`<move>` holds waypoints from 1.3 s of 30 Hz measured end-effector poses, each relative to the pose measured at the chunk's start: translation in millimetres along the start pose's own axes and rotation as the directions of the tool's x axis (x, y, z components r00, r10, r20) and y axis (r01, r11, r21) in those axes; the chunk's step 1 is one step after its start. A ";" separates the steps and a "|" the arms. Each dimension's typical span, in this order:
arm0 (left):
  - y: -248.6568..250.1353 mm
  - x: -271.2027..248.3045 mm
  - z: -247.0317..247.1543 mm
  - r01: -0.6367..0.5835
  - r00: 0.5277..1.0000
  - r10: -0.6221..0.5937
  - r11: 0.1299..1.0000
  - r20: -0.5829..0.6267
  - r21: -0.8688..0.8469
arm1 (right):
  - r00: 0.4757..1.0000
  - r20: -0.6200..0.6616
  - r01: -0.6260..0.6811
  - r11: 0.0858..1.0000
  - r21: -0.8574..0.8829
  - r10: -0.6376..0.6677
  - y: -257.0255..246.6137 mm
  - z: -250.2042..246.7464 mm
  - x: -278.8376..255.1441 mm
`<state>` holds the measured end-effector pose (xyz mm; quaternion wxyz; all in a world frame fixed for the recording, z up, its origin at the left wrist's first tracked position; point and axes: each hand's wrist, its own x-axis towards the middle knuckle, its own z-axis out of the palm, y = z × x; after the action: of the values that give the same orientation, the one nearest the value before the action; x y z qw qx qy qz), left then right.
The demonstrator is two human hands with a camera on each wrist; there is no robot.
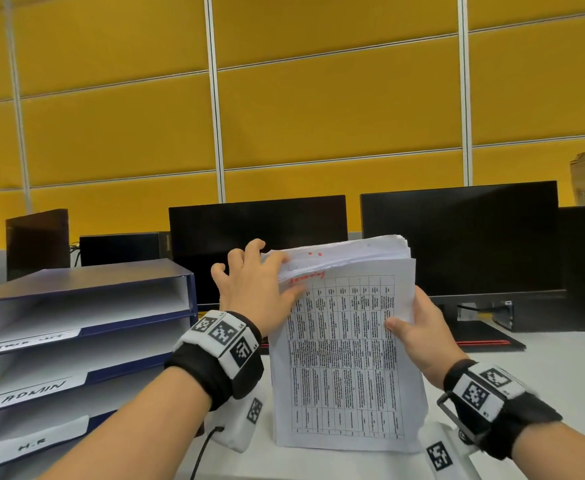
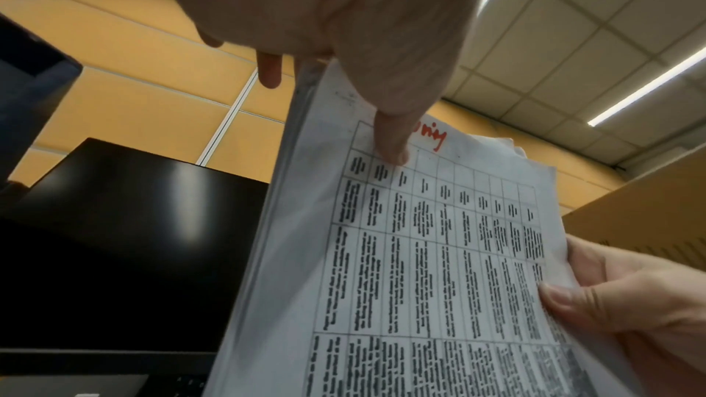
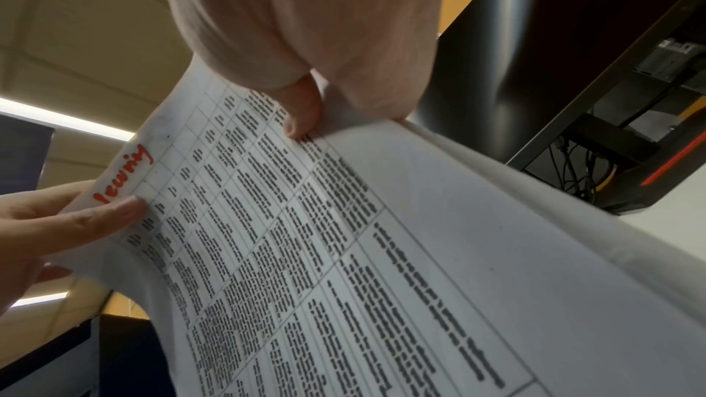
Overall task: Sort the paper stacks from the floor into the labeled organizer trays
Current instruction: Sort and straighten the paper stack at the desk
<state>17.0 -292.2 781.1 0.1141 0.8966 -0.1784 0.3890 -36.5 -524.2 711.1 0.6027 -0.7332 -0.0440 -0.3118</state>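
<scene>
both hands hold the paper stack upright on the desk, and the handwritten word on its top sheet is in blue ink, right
Not quite: the handwritten word is in red ink, clearest in the right wrist view. The left hand and right hand do hold the paper stack upright on the desk.

Ceiling strip lights are giving bright, even light; the monitor is showing soft glare, wrist views are blurring close up, and edges are bending.

Paper stack: thin matt white sheets, printed black table, red marker scrawl on top, edges ragged. Organizer trays: dark blue card-like shell, smooth, white liners, white paper labels. Monitors: glossy black screens, matt black plastic bezels. Wall panels: yellow, matt, cloth-like. Desk: smooth pale matt top. Wrist bands: black cloth.
</scene>
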 end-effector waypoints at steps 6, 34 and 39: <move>-3.0 1.4 1.5 0.117 0.993 -0.118 0.949 0.014 -0.292 | 1.000 0.002 -0.029 0.998 0.048 0.029 4.6 -4.6 -1.4; 12.5 2.2 15.7 0.159 0.956 -0.292 0.391 0.042 -0.906 | 0.997 0.016 0.077 0.991 -0.106 -0.076 -19.2 16.9 2.2; 14.0 -18.4 36.6 0.283 0.931 -0.332 0.394 0.152 -0.874 | 0.993 0.116 0.002 0.990 -0.142 0.014 -8.1 29.3 -9.2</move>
<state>23.7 -313.2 743.9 0.6361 0.7129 -0.1827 0.2320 -35.6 -492.6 711.0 0.5463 -0.7914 -0.0546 -0.2689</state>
